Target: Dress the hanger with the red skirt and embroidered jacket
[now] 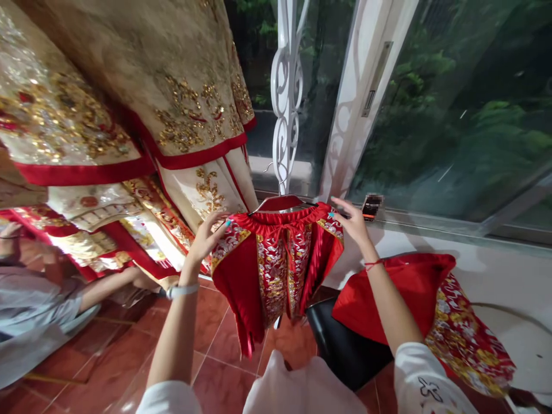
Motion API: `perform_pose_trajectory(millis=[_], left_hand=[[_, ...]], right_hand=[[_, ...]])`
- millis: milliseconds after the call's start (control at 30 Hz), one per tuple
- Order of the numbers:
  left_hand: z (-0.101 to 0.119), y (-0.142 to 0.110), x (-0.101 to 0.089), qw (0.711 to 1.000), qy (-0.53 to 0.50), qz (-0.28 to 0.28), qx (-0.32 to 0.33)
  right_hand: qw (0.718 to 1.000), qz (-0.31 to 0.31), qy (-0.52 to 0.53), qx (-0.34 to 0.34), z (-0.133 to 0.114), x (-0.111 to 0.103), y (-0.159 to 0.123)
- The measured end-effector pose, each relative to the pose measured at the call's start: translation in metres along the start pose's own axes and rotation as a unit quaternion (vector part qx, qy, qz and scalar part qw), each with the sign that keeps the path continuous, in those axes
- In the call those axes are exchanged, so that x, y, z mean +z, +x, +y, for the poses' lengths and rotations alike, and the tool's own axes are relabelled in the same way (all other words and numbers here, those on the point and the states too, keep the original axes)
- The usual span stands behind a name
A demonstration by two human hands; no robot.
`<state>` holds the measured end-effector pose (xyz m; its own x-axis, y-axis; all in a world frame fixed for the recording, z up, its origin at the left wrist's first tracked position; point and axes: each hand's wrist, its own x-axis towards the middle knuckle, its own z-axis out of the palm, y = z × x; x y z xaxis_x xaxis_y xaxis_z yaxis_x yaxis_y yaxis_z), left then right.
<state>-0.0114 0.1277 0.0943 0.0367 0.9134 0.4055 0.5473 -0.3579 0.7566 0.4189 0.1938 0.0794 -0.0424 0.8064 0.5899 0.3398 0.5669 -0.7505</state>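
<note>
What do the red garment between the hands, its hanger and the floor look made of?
Red garment: probably satin-like fabric, given its sheen and folds, with shiny, metallic-looking embroidery.
Hanger: likely polished metal, from its thin, bright bar.
Floor: apparently ceramic tile, reddish and semi-glossy, with pale grout lines; stone can't be ruled out.

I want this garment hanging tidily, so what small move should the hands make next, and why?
Perhaps the left hand and right hand should gently ease the skirt's waistband outward: they are at its opposite sides, and its cloth looks gathered between them, by the hanger.
</note>
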Motion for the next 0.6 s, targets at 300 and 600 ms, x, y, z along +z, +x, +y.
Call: perform_pose_trajectory(millis=[300,600], left_hand=[[-0.017,-0.027,0.012,0.999,0.019,0.016,-0.024],[-0.058,-0.169,0.069,0.97,-0.055,0.116,-0.209]], right_hand=[[0.993,-0.098,0.021,0.069,0.044,-0.015,-0.005],[0.888,0.071,-0.335,0.307,0.146,-0.148,-0.16]])
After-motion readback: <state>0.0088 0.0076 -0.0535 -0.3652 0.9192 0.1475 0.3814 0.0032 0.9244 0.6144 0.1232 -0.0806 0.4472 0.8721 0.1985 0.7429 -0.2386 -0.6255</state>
